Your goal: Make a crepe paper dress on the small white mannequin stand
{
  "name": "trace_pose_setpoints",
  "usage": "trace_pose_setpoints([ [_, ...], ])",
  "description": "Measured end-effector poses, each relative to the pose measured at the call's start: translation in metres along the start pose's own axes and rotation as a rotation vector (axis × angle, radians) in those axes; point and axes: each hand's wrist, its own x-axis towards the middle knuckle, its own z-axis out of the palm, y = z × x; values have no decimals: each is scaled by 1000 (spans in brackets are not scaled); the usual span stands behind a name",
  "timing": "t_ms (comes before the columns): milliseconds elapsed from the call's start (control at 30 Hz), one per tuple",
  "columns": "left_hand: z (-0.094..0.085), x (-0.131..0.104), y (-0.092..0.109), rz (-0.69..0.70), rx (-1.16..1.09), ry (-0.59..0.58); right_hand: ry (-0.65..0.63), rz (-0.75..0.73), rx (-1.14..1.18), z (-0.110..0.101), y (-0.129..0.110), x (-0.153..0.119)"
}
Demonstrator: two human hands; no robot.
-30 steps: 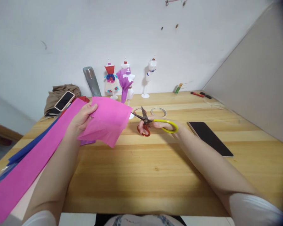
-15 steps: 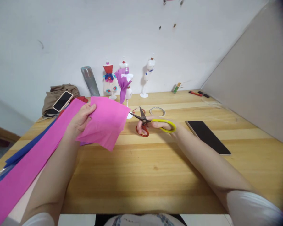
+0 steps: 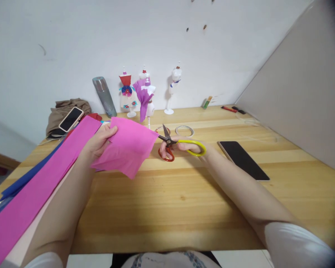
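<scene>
My left hand [image 3: 102,140] pinches a pink sheet of crepe paper [image 3: 131,145] between thumb and fingers, holding it up over the table. My right hand [image 3: 181,147] grips a pair of scissors [image 3: 169,141] with one yellow and one red handle loop. Their dark blades are spread apart. The lower blade meets the upper right corner of the pink sheet; whether the sheet lies between the blades is hard to make out. Under my left forearm lies a long strip of pink paper [image 3: 41,186] over blue paper [image 3: 30,178].
Several small white mannequin stands [image 3: 169,111] line the wall, some dressed in paper. Beside them leans a grey bottle [image 3: 104,96]. A phone [image 3: 71,119] rests on brown cloth [image 3: 60,111]. A black tablet [image 3: 242,160], a tape roll [image 3: 185,131] and a green glue stick [image 3: 207,102] are on the table.
The pink sheet and the scissors have come together, so that the blade now reaches the sheet's corner. The whole view has shifted slightly.
</scene>
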Motion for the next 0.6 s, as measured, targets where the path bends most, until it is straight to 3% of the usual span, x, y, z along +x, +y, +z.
trace_pose_setpoints([
  [300,-10,3,-2,-16,115,-12,-67,-169,173,0,21,5],
  [600,-15,8,2,23,131,-41,8,-50,173,1,20,-1],
])
